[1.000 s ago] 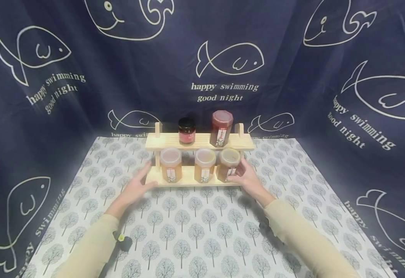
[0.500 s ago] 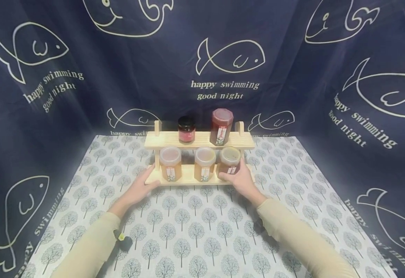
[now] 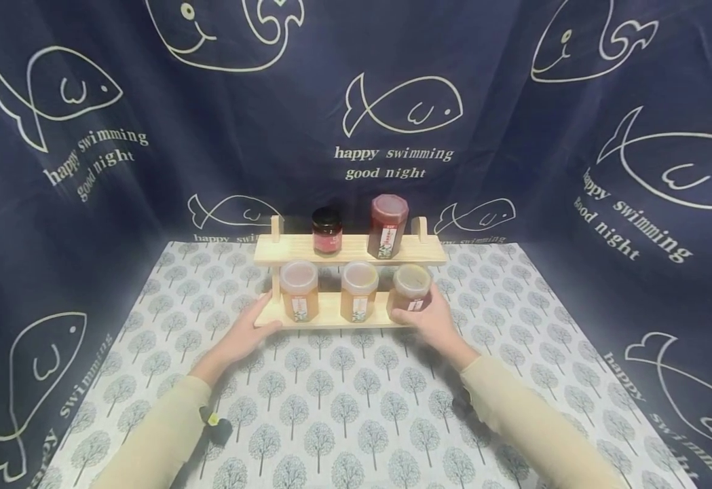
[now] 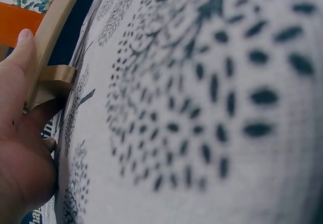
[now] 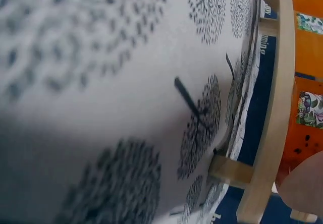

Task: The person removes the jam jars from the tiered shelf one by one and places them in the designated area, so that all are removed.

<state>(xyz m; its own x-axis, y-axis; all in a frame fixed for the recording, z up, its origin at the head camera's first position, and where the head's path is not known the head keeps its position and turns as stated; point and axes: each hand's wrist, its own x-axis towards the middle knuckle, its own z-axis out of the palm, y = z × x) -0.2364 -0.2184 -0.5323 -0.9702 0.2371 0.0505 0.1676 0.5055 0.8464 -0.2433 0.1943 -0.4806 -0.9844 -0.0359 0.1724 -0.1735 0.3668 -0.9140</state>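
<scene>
A two-tier wooden shelf (image 3: 349, 250) stands on the cloth-covered table. My left hand (image 3: 239, 336) holds the left end of its lower board, thumb at the front edge; in the left wrist view this hand (image 4: 20, 143) lies against the wood. At the other end, my right hand (image 3: 438, 324) grips a lidded jar (image 3: 413, 280) of dark amber contents, thumb across its front and fingers round its right side. That jar (image 5: 302, 138) shows orange with a leafy label in the right wrist view. Two paler amber jars, one on the left (image 3: 300, 299) and one in the middle (image 3: 359, 299), share the lower board.
On the upper board stand a small black-lidded jar (image 3: 328, 232) with a pink label and a taller dark red jar (image 3: 387, 227). A tree-print cloth (image 3: 343, 407) covers the table. Behind hangs a navy curtain (image 3: 307, 149) with fish drawings.
My right hand has slid the dark amber jar a little to the right along the lower board, widening its gap from the middle jar. The left hand stays at the shelf's end.
</scene>
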